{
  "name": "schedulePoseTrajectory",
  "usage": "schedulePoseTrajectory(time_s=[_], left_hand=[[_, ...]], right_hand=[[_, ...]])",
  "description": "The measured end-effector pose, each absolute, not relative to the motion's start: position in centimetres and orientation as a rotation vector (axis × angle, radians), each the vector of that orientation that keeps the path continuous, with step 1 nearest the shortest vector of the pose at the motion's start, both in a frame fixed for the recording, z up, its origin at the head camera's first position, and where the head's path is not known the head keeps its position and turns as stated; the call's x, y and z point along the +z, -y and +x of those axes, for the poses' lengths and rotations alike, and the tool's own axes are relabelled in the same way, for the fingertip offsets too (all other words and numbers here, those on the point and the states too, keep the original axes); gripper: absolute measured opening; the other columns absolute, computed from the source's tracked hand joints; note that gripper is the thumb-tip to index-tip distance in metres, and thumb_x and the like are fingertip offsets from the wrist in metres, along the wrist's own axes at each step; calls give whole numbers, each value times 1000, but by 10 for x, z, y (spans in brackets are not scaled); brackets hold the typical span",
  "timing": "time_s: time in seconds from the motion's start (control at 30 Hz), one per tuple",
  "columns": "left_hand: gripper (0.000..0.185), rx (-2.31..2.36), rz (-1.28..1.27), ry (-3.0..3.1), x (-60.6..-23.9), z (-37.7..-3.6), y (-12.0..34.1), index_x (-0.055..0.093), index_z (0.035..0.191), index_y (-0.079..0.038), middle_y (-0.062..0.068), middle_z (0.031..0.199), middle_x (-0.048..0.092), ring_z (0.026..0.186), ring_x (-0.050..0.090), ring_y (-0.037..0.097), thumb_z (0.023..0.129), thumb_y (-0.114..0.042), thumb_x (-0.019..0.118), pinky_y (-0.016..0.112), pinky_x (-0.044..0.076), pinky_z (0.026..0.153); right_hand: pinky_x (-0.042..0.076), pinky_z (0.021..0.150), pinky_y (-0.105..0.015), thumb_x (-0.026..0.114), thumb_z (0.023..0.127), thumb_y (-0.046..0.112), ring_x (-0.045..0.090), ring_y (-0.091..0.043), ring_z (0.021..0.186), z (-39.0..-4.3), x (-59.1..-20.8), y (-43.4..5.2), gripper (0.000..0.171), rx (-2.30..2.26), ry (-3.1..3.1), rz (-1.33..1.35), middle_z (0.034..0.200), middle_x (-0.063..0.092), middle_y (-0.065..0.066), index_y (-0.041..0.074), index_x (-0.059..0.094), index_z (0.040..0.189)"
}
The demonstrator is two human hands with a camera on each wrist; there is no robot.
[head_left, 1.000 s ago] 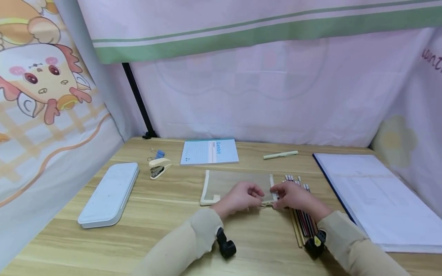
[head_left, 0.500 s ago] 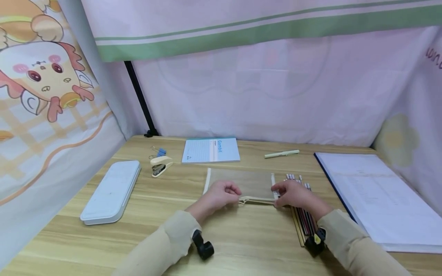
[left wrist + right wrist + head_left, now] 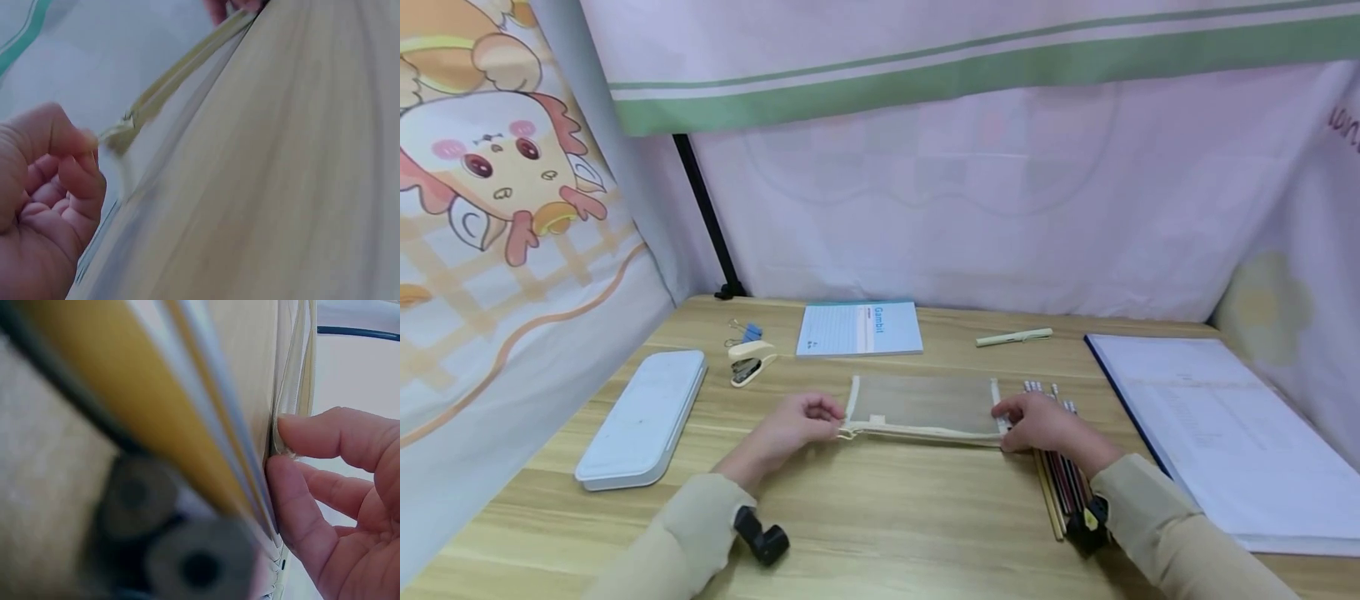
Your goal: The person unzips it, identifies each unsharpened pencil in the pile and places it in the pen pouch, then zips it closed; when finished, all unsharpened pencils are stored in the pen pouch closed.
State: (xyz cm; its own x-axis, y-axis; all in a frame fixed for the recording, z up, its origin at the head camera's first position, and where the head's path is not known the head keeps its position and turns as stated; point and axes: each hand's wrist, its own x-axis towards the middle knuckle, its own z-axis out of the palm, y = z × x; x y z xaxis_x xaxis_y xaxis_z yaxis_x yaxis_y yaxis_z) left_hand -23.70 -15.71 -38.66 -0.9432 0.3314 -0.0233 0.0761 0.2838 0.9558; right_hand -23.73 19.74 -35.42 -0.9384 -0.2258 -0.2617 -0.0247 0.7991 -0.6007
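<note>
A flat, see-through mesh zip pouch (image 3: 932, 402) with pale edging lies on the table, its zip along the side nearest me. At its left end my left hand (image 3: 792, 429) pinches the zip pull (image 3: 112, 134) between thumb and index finger, the other fingers curled in. My right hand (image 3: 1043, 423) grips the pouch's right corner between thumb and finger; the right wrist view shows the pouch's edging (image 3: 284, 428) at the thumb tip. Under the right wrist lies a bundle of pencils (image 3: 1051, 492), partly hidden by that hand and sleeve.
To the left lies a white pencil case (image 3: 642, 417), with a stapler (image 3: 750, 362) and blue binder clip (image 3: 748, 333) beyond it. Behind the pouch are a notebook (image 3: 859, 328) and a pale green pen (image 3: 1013, 337). A folder with papers (image 3: 1217, 433) lies right.
My left hand has slid left along the zip with the pull, from the pouch's right end to its left end. The right hand has stayed on the right corner.
</note>
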Motion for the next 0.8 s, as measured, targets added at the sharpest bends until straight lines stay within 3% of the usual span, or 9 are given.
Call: schedulePoseTrajectory(time_s=[0.2,0.4,0.57,0.8], left_hand=[[27,1732,410,-2259,-384,-233,186,58,98,9,4,81,58,73,54,14,72,5,60,22,49,64],[30,1529,472,-2261,-380,-232,183,61,102,5,7,85,58,73,53,15,72,3,62,23,48,61],[37,1481,488,-2404,-363,-236,168,58,113,-4,13,102,57,88,52,21,77,-6,65,29,48,75],[46,1397,786,-2379,-350,-255,130,52,125,-9,15,124,53,110,51,30,82,-14,67,35,46,92]], right_hand=[[48,64,-29,72,66,2,52,-19,79,-238,-355,-193,55,-970,-2618,-185,93,54,-10,0,59,119],[47,77,-39,73,67,5,52,-24,92,-238,-355,-193,55,-836,-2678,-237,105,57,-14,2,58,120],[46,78,-41,73,67,7,52,-24,89,-239,-357,-195,51,-782,-2710,-272,102,58,-13,2,59,116],[46,79,-40,74,68,7,52,-23,90,-239,-358,-197,50,-828,-2691,-270,102,58,-12,2,58,116]])
